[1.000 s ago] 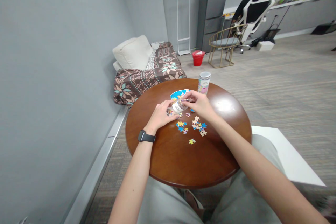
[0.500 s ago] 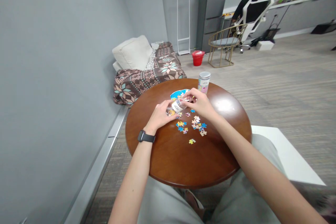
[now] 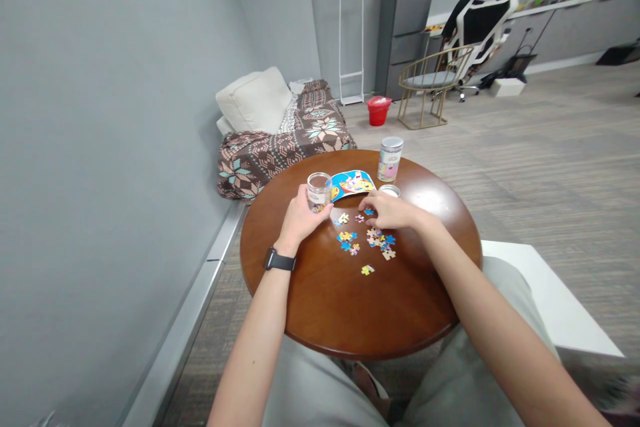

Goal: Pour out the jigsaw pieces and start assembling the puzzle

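Observation:
My left hand is wrapped round a clear jar with a white label, which stands upright with its mouth uncovered. Some puzzle pieces show through its lower part. Over the loose pieces hovers my right hand, fingers bent and apart, close to a blue puzzle piece. Several more puzzle pieces lie scattered in front of the hands, with one yellow piece nearer to me. Behind them lies a curved picture card, mostly blue. Part of a round lid shows behind my right hand.
A second jar with a silver lid stands at the back of the round wooden table. Beyond are a covered sofa, a red bucket, a gold wire chair and a seated person. A wall rises on the left.
The jar has gone from tilted to upright and shifted left in my left hand. My right hand has left the jar and moved right and down to the pieces.

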